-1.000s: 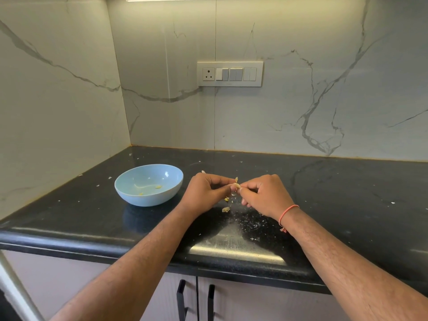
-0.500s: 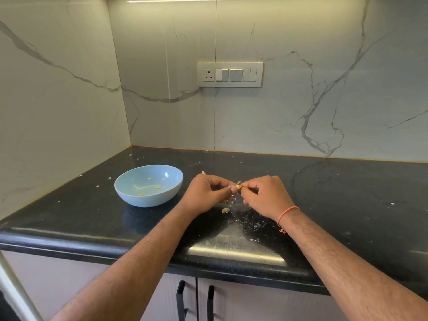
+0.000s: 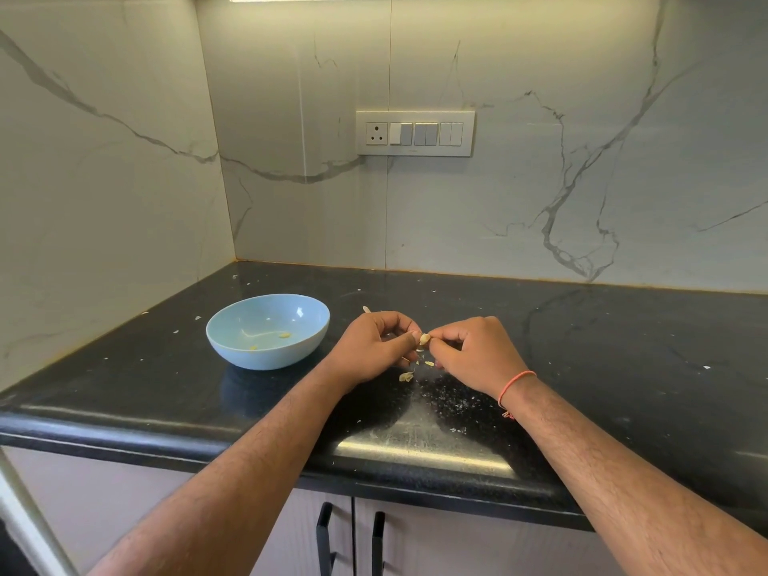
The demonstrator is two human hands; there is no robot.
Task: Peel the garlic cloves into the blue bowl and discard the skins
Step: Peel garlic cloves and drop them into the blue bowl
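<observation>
A small pale garlic clove (image 3: 424,338) is pinched between the fingertips of my left hand (image 3: 374,349) and my right hand (image 3: 478,351), a little above the black counter (image 3: 623,347). To the left of my hands stands the light blue bowl (image 3: 232,338), with a few small peeled pieces (image 3: 284,335) on its bottom. Bits of loose skin (image 3: 406,376) lie on the counter just under my hands.
Skin flakes and crumbs speckle the counter around and in front of my hands. Marble walls close the back and left side, with a switch panel (image 3: 415,133) on the back wall. The counter's front edge runs above cabinet doors with black handles (image 3: 324,538).
Both hands stay together at the clove; the fingertips have shifted slightly on it. The bowl has not moved.
</observation>
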